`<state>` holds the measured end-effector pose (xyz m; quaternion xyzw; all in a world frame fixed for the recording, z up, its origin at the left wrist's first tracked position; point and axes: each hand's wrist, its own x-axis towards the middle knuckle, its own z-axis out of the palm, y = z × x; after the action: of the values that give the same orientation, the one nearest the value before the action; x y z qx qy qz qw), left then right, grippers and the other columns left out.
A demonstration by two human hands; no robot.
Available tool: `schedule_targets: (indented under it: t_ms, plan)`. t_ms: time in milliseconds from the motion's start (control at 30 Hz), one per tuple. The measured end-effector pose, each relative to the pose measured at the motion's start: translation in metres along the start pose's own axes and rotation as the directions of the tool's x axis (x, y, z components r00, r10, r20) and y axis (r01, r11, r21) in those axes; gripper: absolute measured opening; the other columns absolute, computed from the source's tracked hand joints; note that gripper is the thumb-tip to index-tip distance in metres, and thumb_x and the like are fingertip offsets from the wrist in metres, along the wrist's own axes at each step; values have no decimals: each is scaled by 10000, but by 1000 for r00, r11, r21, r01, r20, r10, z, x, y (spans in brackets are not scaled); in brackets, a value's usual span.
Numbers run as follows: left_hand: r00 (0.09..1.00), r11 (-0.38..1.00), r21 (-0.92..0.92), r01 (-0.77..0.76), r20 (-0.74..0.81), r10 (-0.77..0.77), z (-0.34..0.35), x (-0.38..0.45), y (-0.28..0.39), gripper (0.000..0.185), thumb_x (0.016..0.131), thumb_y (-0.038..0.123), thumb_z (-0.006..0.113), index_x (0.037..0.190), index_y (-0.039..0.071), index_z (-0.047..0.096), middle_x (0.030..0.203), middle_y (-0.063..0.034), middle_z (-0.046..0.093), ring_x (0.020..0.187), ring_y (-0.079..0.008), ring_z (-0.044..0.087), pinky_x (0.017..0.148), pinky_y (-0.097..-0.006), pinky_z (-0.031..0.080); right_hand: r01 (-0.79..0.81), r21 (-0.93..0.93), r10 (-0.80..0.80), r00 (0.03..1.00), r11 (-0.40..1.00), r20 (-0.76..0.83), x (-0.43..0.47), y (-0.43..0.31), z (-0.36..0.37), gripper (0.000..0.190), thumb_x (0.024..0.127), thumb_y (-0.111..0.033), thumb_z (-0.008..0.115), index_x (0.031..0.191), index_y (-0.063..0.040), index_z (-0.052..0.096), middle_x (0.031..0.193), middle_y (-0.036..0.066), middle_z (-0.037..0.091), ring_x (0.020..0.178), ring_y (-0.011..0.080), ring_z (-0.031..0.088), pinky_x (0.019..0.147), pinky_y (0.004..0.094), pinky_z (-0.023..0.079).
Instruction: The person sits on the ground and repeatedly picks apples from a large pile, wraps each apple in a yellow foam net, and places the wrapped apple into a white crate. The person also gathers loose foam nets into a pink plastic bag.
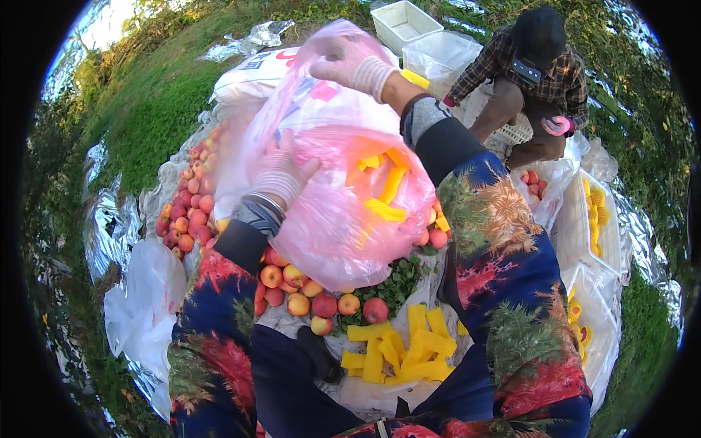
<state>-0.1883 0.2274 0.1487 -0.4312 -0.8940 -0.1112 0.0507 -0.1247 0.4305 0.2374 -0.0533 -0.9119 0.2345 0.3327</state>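
Observation:
My right hand (348,63), in a pale knit glove, grips the upper edge of a large, translucent pink plastic bag (328,230) and holds it raised. On the bag's left side, my gloved left hand (282,172) has its fingers apart against the film; part of the hand is blurred. Several yellow foam fruit nets (391,186) show inside the bag. Below and left of it lie many loose red and yellow apples (323,304), with some green leaves (400,282) beside them. More flattened yellow foam nets (405,350) are piled between my knees.
A co-worker (526,82) squats at the upper right beside white plastic crates (405,24). Bag-lined crates (594,312) with netted fruit stand along my right. A white printed sack (252,76) lies behind the pink bag. Clear plastic (145,301) and silver foil (112,224) are at left.

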Motion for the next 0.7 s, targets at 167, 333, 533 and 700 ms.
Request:
schedule_targets:
  t_ms: [167,333,533,700]
  plan:
    - [999,994,-102,40,36,-37,51,35,-76,1011,714,513,777,1463,13,318,1441,-276,373,1347,-403,383,1123,-446,318,-139,-621,245,966,771,88,-93,108,10,935,700,-453,730,1489,-192,301,1486,182,367,1371,373,357,1120,476,310]
    - [994,955,-285,-81,-90,57,77,26,-44,1081,672,478,824,1474,-9,286,1440,-270,378,1351,-392,379,1120,-426,325,-92,-576,263,939,812,221,-175,117,47,993,694,-454,780,1505,-201,266,1557,204,228,1425,387,258,1149,548,203]
    - [993,989,93,-115,-14,116,108,37,7,939,749,344,769,1486,36,275,1314,-249,527,1257,-391,489,1043,-431,411,-310,-618,312,944,723,-109,-127,187,96,617,753,-217,713,1327,-157,495,1382,200,480,1344,335,400,1104,531,276]
    - [993,966,-248,-69,-115,42,108,80,-42,458,787,163,639,1218,12,605,1024,-227,679,958,-348,652,842,-386,514,-529,-22,514,833,848,-207,-87,218,95,394,790,-92,636,1183,-82,596,1092,157,658,1133,275,591,958,436,464]
